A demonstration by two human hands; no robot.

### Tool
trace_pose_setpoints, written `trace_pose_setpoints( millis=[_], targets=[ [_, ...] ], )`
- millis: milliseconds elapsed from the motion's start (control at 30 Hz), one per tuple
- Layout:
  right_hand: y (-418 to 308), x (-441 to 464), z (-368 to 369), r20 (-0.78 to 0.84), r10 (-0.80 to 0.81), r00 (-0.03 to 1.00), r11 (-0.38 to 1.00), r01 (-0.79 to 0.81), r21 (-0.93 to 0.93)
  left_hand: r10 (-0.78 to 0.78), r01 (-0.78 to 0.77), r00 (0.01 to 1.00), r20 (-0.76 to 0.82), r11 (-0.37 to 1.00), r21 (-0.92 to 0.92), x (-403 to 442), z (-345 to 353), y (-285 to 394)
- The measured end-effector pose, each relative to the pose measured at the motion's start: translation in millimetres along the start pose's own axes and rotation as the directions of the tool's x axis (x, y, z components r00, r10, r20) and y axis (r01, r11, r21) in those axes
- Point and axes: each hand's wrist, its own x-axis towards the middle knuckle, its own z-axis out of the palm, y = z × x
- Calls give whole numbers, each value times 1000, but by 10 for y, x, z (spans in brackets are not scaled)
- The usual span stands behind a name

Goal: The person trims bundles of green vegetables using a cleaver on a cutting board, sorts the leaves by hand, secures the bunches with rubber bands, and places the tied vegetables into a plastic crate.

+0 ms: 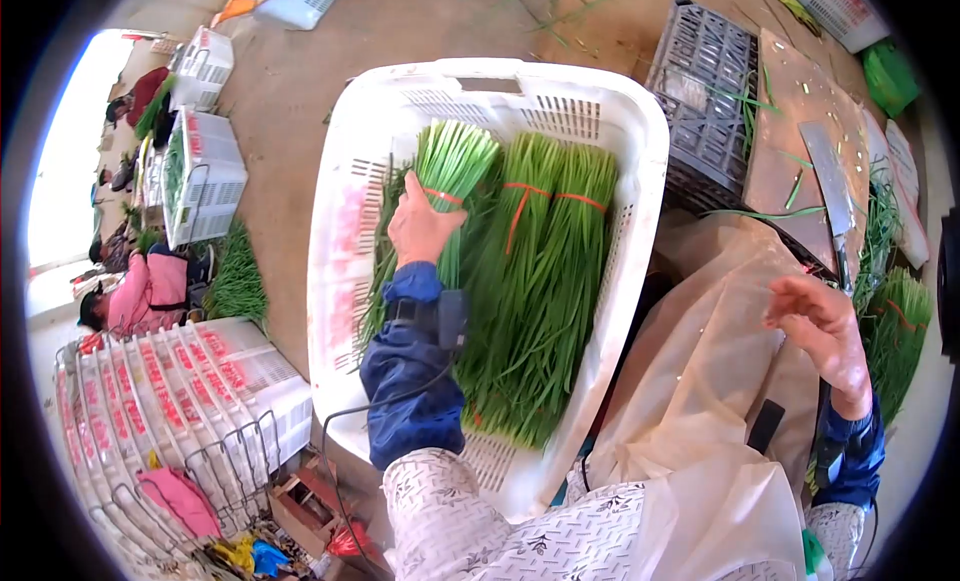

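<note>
My left hand is closed around a bundle of green chives tied with a red-orange band, inside a white plastic crate. Beside it in the crate lie two more banded bundles, a middle one and a right one, with loose-looking leaves trailing downward. My right hand hovers over the apron on my lap, fingers curved and apart, holding nothing. Near its fingertips is the handle of a cleaver, which lies on a brown board.
A dark plastic crate stands beside the board. One banded chive bundle sits at far right. White crates and a wire-framed crate stand on the left. Another person in pink works there beside piled greens.
</note>
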Motion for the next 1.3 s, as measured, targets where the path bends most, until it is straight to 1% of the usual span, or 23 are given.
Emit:
trace_pose_setpoints(
  millis=[67, 200, 333, 367, 467, 533, 600, 633, 667, 700, 733, 800, 833, 867, 900, 933, 1000, 1067, 1100, 1133, 1200, 1233, 1300],
  targets=[
    [44, -96, -56, -87, 36, 996, 999, -34, 35, -22, 22, 995, -102, 1000, 0, 129, 351, 96],
    [223, -317, -65, -180, 92, 979, 995, -95, -8, -115, 124, 990, -81, 986, 114, 350, 1170, 137],
    [393, -477, -89, -259, 141, 956, 989, -127, 70, -216, 237, 953, -214, 969, 77, 231, 1187, 535],
    [380, -476, -85, -256, 137, 957, 990, -124, 64, -188, 239, 935, -299, 960, 144, 141, 1286, 628],
    [367, -377, -63, -254, 109, 961, 992, -91, 84, -180, 202, 955, -234, 977, 74, 212, 1346, 472],
    [301, -317, -28, -251, 109, 962, 994, -98, 56, -199, 200, 977, 80, 980, -16, 362, 1028, 358],
    [207, -329, -6, -308, 125, 943, 992, -124, 23, -143, 130, 981, 127, 986, 108, 610, 923, 244],
    [165, -321, -13, -297, 103, 949, 993, -114, -21, -53, 71, 988, -142, 989, 128, 660, 1104, 85],
    [73, -326, -39, -294, 117, 948, 988, -141, -61, -120, 146, 974, 193, 981, -126, 739, 804, 290],
    [51, -394, -128, -280, 102, 955, 970, -157, -183, -149, 185, 955, 257, 975, -122, 808, 902, 359],
    [39, -462, -130, -360, 128, 924, 991, -134, 10, -132, 233, 941, 312, 920, -315, 1054, 1321, 57],
    [322, -652, -313, -461, -67, 885, 998, 61, -28, 21, 89, 967, 254, 906, -414, 1127, 1531, -46],
    [428, -787, -391, -568, -69, 820, 996, 28, -79, 72, -65, 995, 69, 994, -93, 986, 1602, -6],
    [617, -913, -463, -692, -62, 720, 998, 30, -58, 304, -324, 927, -218, 944, -62, 1011, 1874, -126],
    [882, -1081, -549, -784, 13, 620, 999, -41, -16, 190, -151, 956, -224, 972, 180, 770, 1665, 257],
    [1151, -1265, -580, -856, 85, 510, 994, -105, 36, 232, -120, 913, -334, 938, 325, 576, 1686, 463],
    [1679, -1736, -575, -903, 127, 409, 950, -311, -7, 144, -30, 978, -149, 809, 587, 435, 1543, 802],
    [2110, -2248, -350, -913, 143, 382, 835, -543, -96, 323, -25, 861, -392, 798, 602, 897, 2221, 79],
    [2308, -2461, -199, -905, 252, 344, 815, -579, 8, 390, 56, 763, -515, 755, 654, 1046, 2385, -77],
    [2488, -2668, -13, -885, 356, 299, 785, -610, 110, 417, 86, 736, -534, 724, 684, 1067, 2409, -50],
    [2798, -3014, 374, -870, 333, 365, 731, -683, -6, 433, 59, 741, -513, 720, 692, 1200, 2566, -200],
    [2971, -3133, 510, -859, 311, 407, 711, -700, -75, 228, 66, 910, -346, 744, 665, 769, 2038, 407],
    [3433, -3242, 687, -861, 284, 422, 676, -725, -132, 248, 12, 905, -347, 799, 602, 713, 1781, 594]
  ],
)
